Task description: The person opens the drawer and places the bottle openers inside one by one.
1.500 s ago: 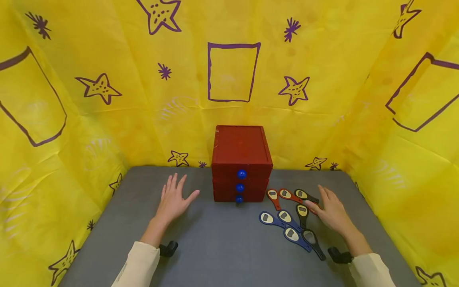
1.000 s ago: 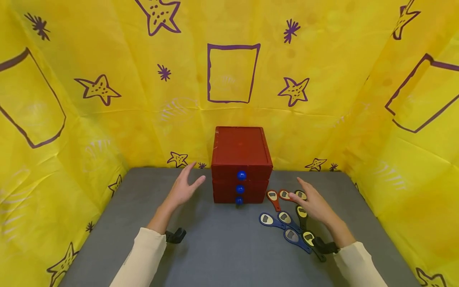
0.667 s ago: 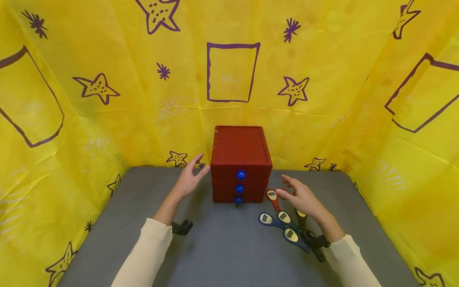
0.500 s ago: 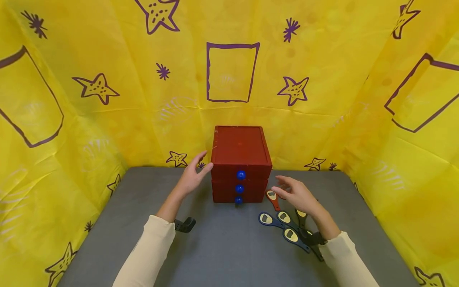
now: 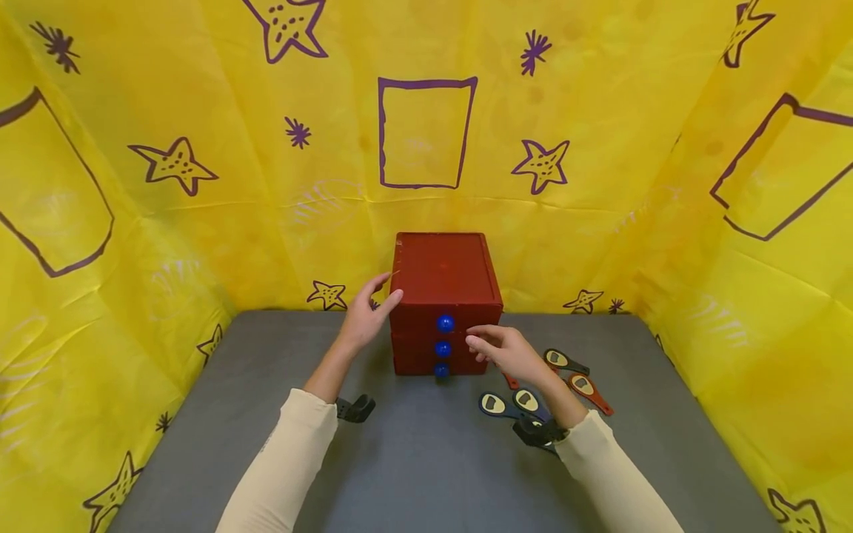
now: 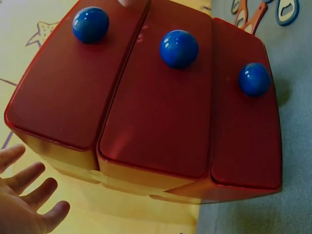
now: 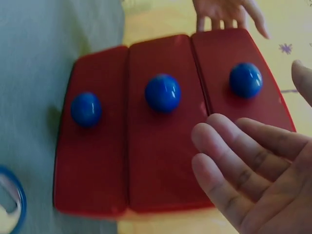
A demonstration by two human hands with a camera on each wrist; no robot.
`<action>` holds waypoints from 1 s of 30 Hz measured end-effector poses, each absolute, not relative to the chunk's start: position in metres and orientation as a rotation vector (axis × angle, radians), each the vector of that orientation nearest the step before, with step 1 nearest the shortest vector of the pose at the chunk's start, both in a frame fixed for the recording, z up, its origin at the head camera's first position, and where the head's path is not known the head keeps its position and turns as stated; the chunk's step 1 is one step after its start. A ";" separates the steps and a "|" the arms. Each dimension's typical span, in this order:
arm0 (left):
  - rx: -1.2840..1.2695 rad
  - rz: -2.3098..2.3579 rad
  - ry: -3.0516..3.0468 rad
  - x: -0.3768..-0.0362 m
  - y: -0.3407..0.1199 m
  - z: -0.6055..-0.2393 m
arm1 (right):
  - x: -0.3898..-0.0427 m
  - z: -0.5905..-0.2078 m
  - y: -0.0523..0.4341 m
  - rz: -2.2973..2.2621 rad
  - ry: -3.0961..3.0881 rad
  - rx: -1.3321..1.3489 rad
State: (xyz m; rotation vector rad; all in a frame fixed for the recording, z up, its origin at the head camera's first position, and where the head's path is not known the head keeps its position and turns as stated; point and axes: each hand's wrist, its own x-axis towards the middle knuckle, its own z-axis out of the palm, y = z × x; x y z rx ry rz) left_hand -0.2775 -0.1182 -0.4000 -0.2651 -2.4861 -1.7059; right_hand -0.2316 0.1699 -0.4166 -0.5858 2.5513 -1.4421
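A red three-drawer box (image 5: 443,268) stands at the back of the grey table, a blue round knob (image 5: 445,323) on its top drawer and one on each drawer below. My left hand (image 5: 363,317) is at the box's left front edge, fingers spread and thumb near the top corner. In the left wrist view its fingers show apart from the box's side wall. My right hand (image 5: 512,354) hovers in front of the drawers' right half, fingers loosely bent and empty. The right wrist view has its fingertips (image 7: 207,136) close to the drawer fronts, short of the top knob (image 7: 245,80).
Several bottle openers lie right of the box: a black one (image 5: 565,361), a red one (image 5: 589,392) and blue ones (image 5: 493,403), some hidden under my right forearm. Yellow cloth walls (image 5: 426,215) with purple drawings enclose the table's back and sides.
My right hand has moved left from over the bottle openers to the drawer fronts. My left hand has moved right and forward to the box's left edge. The drawers have stayed closed.
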 end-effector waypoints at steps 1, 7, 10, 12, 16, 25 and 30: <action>-0.262 -1.706 -2.481 -0.278 -0.117 -0.400 | -0.232 -0.417 0.166 -1.468 2.534 -0.578; -0.246 -1.681 -2.466 -0.281 -0.115 -0.400 | -0.237 -0.417 0.146 -1.631 2.425 -0.444; -0.245 -1.685 -2.451 -0.283 -0.114 -0.401 | -0.239 -0.417 0.138 -1.703 2.366 -0.363; -0.252 -1.693 -2.439 -0.283 -0.114 -0.402 | -0.241 -0.418 0.133 -1.747 2.331 -0.310; -0.260 -1.709 -2.416 -0.284 -0.113 -0.402 | -0.242 -0.418 0.124 -1.820 2.274 -0.238; -0.245 -1.735 -2.377 -0.285 -0.112 -0.405 | -0.241 -0.424 0.110 -1.960 2.217 -0.090; -0.232 -1.758 -2.367 -0.283 -0.112 -0.405 | -0.240 -0.423 0.105 -2.005 2.182 -0.024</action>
